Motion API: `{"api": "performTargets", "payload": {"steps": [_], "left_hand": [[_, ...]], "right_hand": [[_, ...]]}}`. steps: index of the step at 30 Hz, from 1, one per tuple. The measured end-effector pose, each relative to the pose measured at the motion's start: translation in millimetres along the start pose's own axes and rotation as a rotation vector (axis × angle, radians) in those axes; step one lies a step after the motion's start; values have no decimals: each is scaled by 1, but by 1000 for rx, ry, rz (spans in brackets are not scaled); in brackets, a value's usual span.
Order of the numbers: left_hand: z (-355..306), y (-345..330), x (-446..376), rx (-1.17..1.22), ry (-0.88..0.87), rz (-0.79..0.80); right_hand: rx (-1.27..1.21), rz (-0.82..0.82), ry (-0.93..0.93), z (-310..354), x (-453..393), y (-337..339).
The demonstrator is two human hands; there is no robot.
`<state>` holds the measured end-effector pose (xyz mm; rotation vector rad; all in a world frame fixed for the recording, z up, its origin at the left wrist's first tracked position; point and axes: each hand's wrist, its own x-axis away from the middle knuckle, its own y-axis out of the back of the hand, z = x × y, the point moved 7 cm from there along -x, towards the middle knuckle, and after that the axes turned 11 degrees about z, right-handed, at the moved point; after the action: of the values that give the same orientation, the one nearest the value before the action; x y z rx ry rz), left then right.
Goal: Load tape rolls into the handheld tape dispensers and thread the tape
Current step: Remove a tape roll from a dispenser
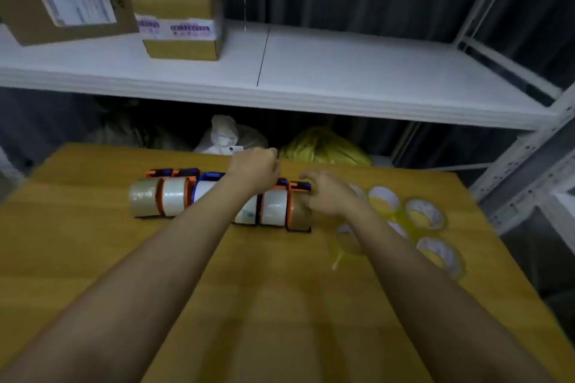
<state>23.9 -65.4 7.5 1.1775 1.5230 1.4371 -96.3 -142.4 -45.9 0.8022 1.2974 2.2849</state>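
Observation:
Several handheld tape dispensers (174, 196) with orange and blue frames stand side by side in a row on the wooden table (93, 258), each holding a roll of clear or brownish tape. My left hand (256, 169) hovers over the far side of the row with its fingers curled; what it holds is hidden. My right hand (326, 193) rests against the rightmost dispenser (298, 214), fingers curled at its top. Several loose yellowish tape rolls (424, 214) lie on the table to the right of my right hand.
A white shelf (342, 71) runs across behind and above the table, carrying two cardboard boxes (177, 19) at its left. White and yellow bags (323, 146) sit under the shelf behind the table. A metal rack post (529, 146) stands at the right.

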Motion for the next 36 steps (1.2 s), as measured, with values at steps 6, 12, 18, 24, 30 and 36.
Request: {"api": "performTargets", "payload": {"steps": [6, 12, 18, 24, 30, 36], "left_hand": [[1, -79, -8, -48, -14, 7], [0, -101, 9, 20, -46, -187], [-19, -93, 86, 292, -60, -336], [-50, -96, 149, 917, -134, -110], [-54, -91, 181, 1244, -175, -132], [-35, -84, 201, 1285, -93, -169]], "right_hand": [[120, 163, 17, -25, -27, -64], [159, -22, 43, -30, -22, -77], [18, -178, 120, -4, 53, -84], [-171, -352, 189, 21, 128, -90], [-206, -433, 278, 39, 177, -104], [-331, -279, 448, 35, 207, -94]]}}
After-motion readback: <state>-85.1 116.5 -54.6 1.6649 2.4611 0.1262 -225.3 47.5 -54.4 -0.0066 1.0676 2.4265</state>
